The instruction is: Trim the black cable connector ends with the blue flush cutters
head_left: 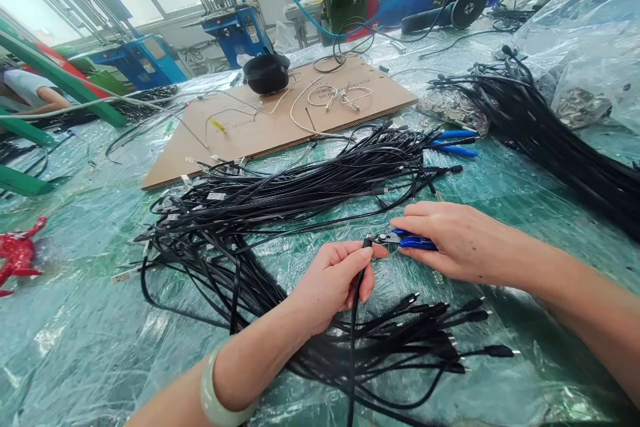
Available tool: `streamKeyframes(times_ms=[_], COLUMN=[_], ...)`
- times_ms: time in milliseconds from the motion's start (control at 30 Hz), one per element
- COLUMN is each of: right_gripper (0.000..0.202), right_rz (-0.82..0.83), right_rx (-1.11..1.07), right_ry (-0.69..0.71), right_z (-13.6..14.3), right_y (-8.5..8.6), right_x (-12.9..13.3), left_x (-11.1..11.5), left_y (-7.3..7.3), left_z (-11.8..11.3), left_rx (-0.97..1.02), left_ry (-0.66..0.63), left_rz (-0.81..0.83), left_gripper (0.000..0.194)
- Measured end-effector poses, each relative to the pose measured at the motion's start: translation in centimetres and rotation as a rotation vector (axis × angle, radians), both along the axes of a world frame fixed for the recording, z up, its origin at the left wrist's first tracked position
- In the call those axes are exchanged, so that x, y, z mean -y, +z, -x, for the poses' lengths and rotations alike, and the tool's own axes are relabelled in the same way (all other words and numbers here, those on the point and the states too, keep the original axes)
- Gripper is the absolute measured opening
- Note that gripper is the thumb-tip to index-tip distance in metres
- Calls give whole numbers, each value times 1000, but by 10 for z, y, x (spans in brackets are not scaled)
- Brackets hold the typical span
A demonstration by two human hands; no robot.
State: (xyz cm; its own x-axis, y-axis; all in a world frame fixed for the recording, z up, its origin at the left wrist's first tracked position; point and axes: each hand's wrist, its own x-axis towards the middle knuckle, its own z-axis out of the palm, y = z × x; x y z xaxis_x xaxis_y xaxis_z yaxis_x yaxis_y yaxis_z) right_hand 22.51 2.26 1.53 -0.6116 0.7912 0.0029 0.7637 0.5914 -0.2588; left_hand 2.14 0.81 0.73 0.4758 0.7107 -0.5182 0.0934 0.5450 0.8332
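My left hand (345, 273) pinches a black cable (354, 333) just below its connector end, and the cable hangs down toward the bottom edge. In my right hand (450, 240) are blue-handled cutters (417, 242), their metal jaws touching or very close to the connector end held up by my left fingers. Behind both hands a thick bundle of black cables (310, 180) lies across the table. More cable ends with black plugs (440, 333) spread out below my right hand. A pale green bangle (215, 390) circles my left wrist.
Flat cardboard (300, 107) at the back bears a black container (267, 73) and white cables. Another black cable bundle (545, 127) lies at right. A red object (19, 257) sits far left. Blue-handled tools (453, 147) lie behind my right hand. Another person's arm (47, 100) shows at far left.
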Motion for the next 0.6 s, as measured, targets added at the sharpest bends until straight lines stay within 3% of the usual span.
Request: streamKeyframes(times_ms=[600], right_gripper=[20], right_rz=[90], right_rx=[2], right_ry=[-10], right_z=[-1], right_y=[4], right_x=[-1], left_x=[0], left_y=[-1], left_z=[0], left_rx=[-12], left_ry=[-5], left_rz=[-7], left_gripper=[34])
